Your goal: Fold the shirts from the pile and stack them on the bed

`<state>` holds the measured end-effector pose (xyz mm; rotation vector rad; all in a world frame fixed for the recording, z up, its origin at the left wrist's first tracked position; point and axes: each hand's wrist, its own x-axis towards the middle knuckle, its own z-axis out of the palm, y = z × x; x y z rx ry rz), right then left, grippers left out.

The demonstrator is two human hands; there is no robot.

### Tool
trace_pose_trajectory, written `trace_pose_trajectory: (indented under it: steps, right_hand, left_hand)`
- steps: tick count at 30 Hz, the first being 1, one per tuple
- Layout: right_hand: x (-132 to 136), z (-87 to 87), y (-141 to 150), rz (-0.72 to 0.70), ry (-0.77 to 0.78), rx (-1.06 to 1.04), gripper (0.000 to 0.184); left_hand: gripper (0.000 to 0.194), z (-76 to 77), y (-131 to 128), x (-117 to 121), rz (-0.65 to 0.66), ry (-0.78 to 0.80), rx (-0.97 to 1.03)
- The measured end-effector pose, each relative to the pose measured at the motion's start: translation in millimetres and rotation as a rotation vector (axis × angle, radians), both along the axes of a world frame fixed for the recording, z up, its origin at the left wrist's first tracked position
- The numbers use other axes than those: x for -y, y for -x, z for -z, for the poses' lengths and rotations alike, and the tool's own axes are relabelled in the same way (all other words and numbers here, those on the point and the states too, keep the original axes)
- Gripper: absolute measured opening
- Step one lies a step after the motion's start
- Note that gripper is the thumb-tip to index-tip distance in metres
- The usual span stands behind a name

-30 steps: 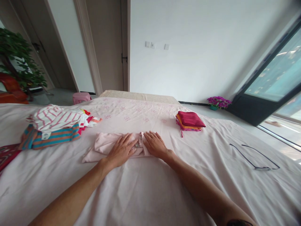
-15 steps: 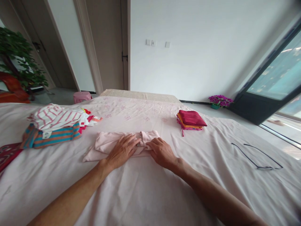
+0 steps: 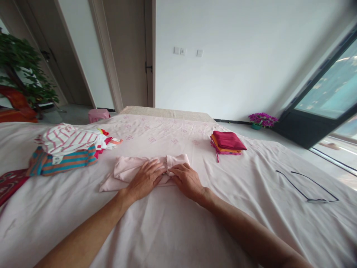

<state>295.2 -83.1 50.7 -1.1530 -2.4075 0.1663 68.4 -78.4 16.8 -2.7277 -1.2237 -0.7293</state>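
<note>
A pale pink garment lies partly folded on the pink bedsheet, in the middle of the bed. My left hand rests flat on its middle, fingers stretched toward the right. My right hand lies on the garment's right end, fingers pointing left and pressed down at a small metal fastening between the two hands. The fingertips of both hands almost meet there. Neither hand lifts the cloth off the bed.
A heap of striped clothes lies at the left, with a dark red patterned cloth at the bed's left edge. A folded red and orange stack sits at the right. A thin wire clothes hanger lies far right. Beyond the bed are a pink stool, a plant and potted flowers.
My right hand slid back toward me off the garment's right end, then moved left again to the fastening. The left hand has stayed in place.
</note>
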Motion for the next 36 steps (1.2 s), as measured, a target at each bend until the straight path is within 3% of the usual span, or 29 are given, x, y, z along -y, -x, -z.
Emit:
trace_pose_trajectory:
  steps: [9,14,20,22,26,28,31,36]
  right_hand:
    - [5.0,3.7,0.7,0.01,0.014,0.045,0.033]
    - [11.8,-0.9,2.9,0.014,0.035,0.057,0.029]
    - [15.0,-11.0,-8.4,-0.053,0.127,-0.068,0.028]
    - [7.2,-9.4,-15.7,0.004,0.12,-0.109,0.026]
    - [-18.1,0.3,-32.0,0.285,0.049,-0.157,0.034]
    - [-30.1,4.9,-38.1,0.395,0.165,-0.193,0.048]
    - [-41.8,7.2,-42.8,0.454,0.503,-0.373,0.059]
    - [-45.3,2.4,-38.7,0.316,1.057,-0.77,0.042]
  left_hand:
    - [0.036,-3.5,-1.7,3.5,0.064,0.063,0.173]
    - [0.034,-7.3,-4.2,7.5,0.094,0.069,0.134]
    - [0.034,-9.3,-3.6,8.0,0.104,0.113,0.086]
    - [0.034,-8.9,-3.3,7.5,0.097,0.118,0.079]
    - [0.032,-7.7,-3.1,6.8,0.072,0.116,0.047]
    - [0.032,-7.1,-3.2,6.6,0.072,0.116,0.044]
    - [0.034,-5.9,-3.3,6.0,0.072,0.115,0.05]
    - [0.034,-6.1,-3.0,6.0,0.074,0.11,0.065]
